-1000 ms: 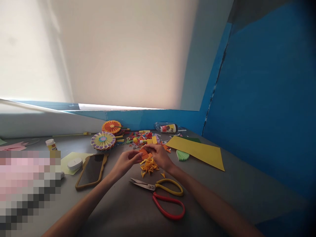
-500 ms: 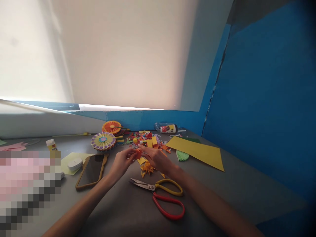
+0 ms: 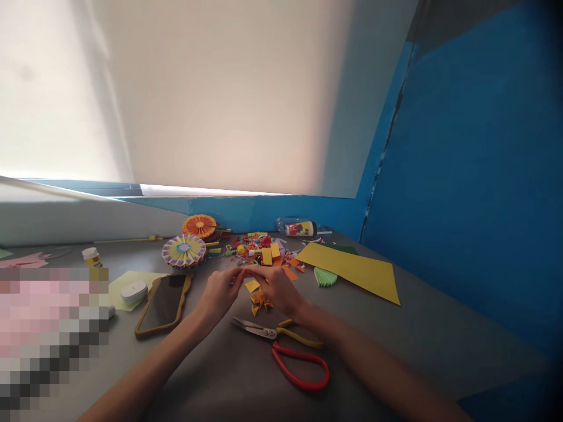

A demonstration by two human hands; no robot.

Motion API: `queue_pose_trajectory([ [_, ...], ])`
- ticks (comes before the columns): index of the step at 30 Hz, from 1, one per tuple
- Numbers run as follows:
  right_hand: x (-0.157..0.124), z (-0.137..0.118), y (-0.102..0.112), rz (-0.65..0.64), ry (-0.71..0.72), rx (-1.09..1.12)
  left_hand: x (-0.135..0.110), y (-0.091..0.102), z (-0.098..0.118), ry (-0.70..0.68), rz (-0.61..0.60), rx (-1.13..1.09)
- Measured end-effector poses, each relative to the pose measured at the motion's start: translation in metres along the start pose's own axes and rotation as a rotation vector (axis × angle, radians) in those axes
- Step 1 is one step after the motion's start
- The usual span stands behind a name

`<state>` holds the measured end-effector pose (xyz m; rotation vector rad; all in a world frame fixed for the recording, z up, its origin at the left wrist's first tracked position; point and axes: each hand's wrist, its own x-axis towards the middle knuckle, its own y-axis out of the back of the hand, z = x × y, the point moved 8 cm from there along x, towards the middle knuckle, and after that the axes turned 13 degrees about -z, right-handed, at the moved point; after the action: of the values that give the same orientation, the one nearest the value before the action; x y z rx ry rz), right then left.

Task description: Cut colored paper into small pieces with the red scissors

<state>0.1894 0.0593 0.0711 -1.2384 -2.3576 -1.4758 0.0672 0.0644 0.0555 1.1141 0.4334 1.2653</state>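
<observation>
My left hand (image 3: 224,287) and my right hand (image 3: 278,288) meet at the fingertips over the table, both closed in a pinch. Between them is a small piece of orange paper, now almost wholly covered by the fingers. Just below lie folded yellow-orange paper pieces (image 3: 262,300), partly behind my right hand. Nearer to me rest scissors (image 3: 266,333) with one yellow and one red handle, blades pointing left. Past my hands spreads a heap of colourful paper scraps (image 3: 259,243).
Left are a phone in a scalloped case (image 3: 163,305), a white case (image 3: 134,291) and a glue bottle (image 3: 91,257). Pleated paper rosettes (image 3: 183,251) stand farther back. Right lie a yellow sheet (image 3: 352,269), a green paper fan (image 3: 325,277) and a labelled bottle (image 3: 301,228).
My fingers have closed over the orange paper, which showed between them before. My right hand has turned and shifted slightly, covering more of the folded pieces. The scissors have not moved.
</observation>
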Motion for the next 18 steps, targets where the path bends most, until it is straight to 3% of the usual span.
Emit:
queue_pose_trajectory([
  [9, -0.001, 0.002, 0.007, 0.071, -0.036, -0.03, -0.004, 0.005, 0.01, -0.01, -0.001, -0.007],
  [18, -0.001, 0.015, 0.013, 0.073, -0.125, 0.098, -0.002, -0.003, 0.004, -0.034, -0.055, -0.372],
])
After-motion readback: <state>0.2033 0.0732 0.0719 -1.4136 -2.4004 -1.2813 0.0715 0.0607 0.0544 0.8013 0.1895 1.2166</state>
